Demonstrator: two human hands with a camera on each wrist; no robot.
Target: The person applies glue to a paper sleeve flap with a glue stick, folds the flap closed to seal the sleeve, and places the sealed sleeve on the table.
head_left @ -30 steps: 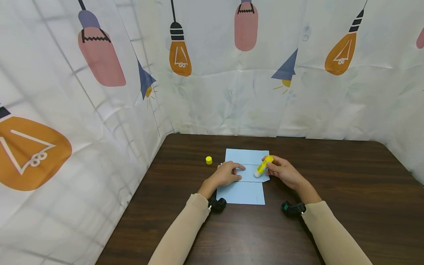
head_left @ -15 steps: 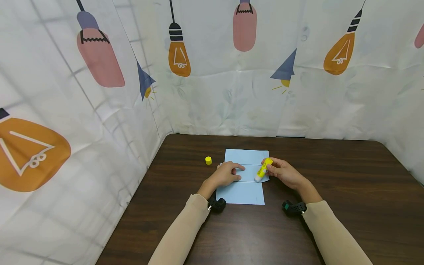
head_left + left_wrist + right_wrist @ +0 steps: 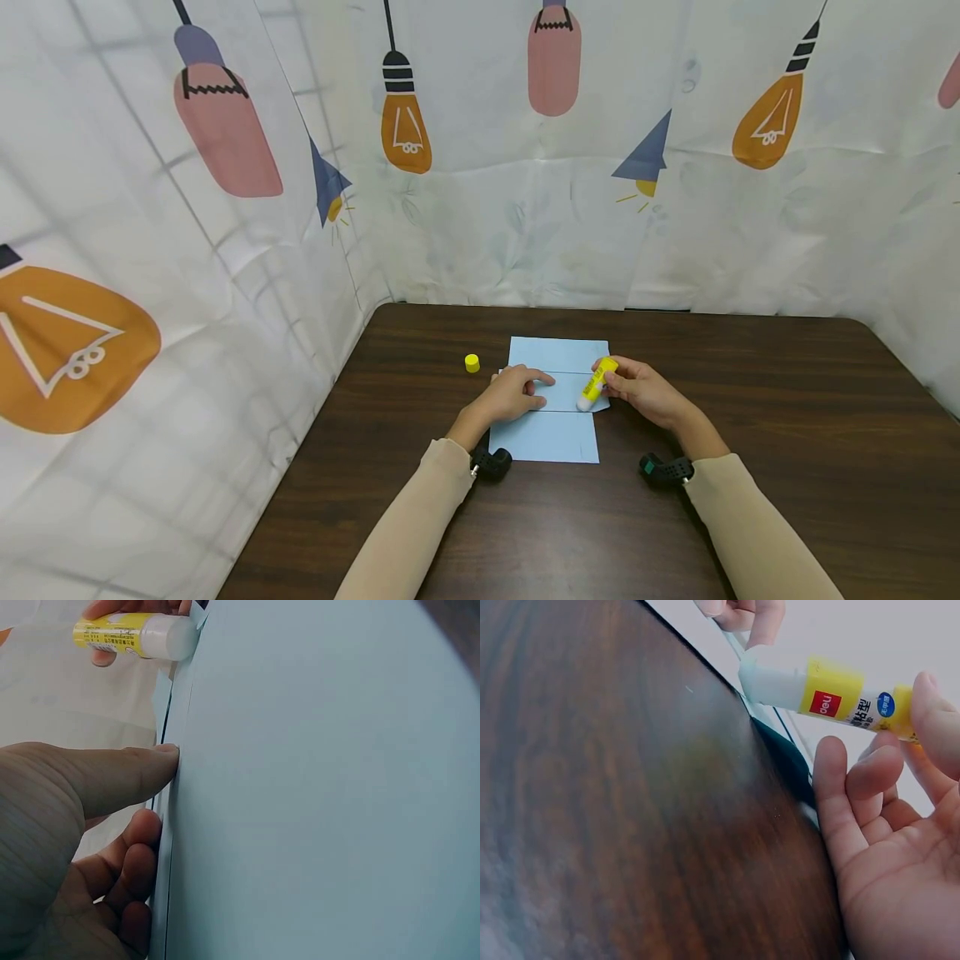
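A light blue paper sheet (image 3: pixel 547 437), creased into panels, lies in front of me on the table. My left hand (image 3: pixel 513 393) rests on its left side, index finger and thumb reaching over the middle panel; the left wrist view shows the thumb (image 3: pixel 139 776) pressing near a fold. My right hand (image 3: pixel 643 390) pinches an uncapped yellow glue stick (image 3: pixel 596 385) between thumb and fingers. Tilted, its white end (image 3: pixel 776 679) points down at the right part of the middle panel, close to the lower crease and a small side flap. The right little finger is down by the paper's edge.
The yellow glue stick cap (image 3: pixel 472 363) stands left of the paper. The dark wooden table (image 3: pixel 765 400) extends to both sides, with a printed white curtain (image 3: pixel 480 225) behind it and along its left. Dark camera straps (image 3: pixel 491 464) sit on both wrists.
The glue stick's white end has moved slightly toward me, down to the lower crease, then stayed almost still. My left hand has kept its place on the paper.
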